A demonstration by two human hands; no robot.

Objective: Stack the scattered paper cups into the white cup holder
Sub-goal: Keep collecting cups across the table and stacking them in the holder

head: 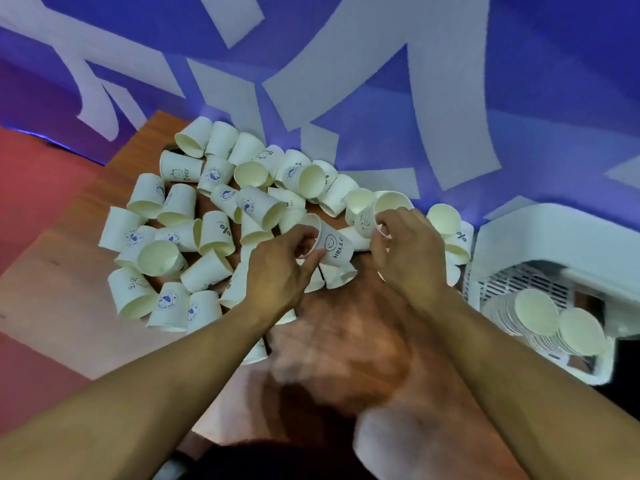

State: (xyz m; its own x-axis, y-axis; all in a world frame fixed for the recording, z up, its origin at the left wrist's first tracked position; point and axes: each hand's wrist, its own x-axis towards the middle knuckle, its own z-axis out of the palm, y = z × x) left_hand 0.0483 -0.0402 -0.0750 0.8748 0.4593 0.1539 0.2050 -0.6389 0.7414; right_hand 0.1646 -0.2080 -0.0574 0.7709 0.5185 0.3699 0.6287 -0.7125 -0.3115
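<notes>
Cups [180, 216]: dozens of white paper cups lie on their sides in a loose heap across the far part of the table. Their mouths point every way, and some carry blue whales, a bear or a percent sign.
Left hand [280, 268]: reaches into the near edge of the heap with fingers curled, gripping one cup.
HELLO cup [334, 245]: lies tilted in the left hand with a smiley face and the word HELLO facing up. The curled fingers [304, 235] wrap over its wider end from above and the thumb [310, 265] presses its underside. Its narrow base sticks out free toward the right hand.
Right hand [410, 252]: hovers just right of the left hand with fingers bent, thumb and fingertips pinching a second cup.
Faint-print cup [366, 220]: sits at the right hand's fingertips, out beyond the palm, its side toward the camera. I cannot tell whether it is nested in the open-mouthed cup just behind it.
Held cups together: just beside each other; I cannot tell whether they touch.
Cup holder [519, 240]: white, to the right of the heap, near the right forearm and well apart from the left hand.
Stacks [536, 311]: two rows of nested cups lie side by side in the holder, mouths toward the camera.
Table [45, 282]: brown wood.
Wall [519, 81]: blue with large pale shapes, behind the heap.
</notes>
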